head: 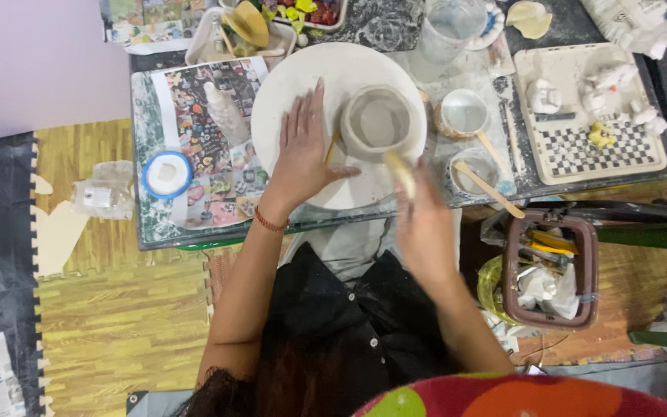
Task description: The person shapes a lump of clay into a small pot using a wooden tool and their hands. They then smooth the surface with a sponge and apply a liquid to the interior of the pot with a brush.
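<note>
Nearest us, our right hand [424,220] blurs, its fingers closed on a pale wooden tool [400,173] just beside the clay pot [376,122]. Our left hand [303,150] lies flat, fingers spread, beside the pot on the white round board [303,69]; a small bowl [463,113] sits beyond on the worktop [156,232].

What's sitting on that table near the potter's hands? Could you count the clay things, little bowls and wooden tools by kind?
Clay pot on the white round board: 1
Small bowls, one above the other: 2
Wooden sticks, one on the lower bowl, one in the right hand: 2
Blue-rimmed lid: 1
Checkered tray: 1
Total: 7
</note>
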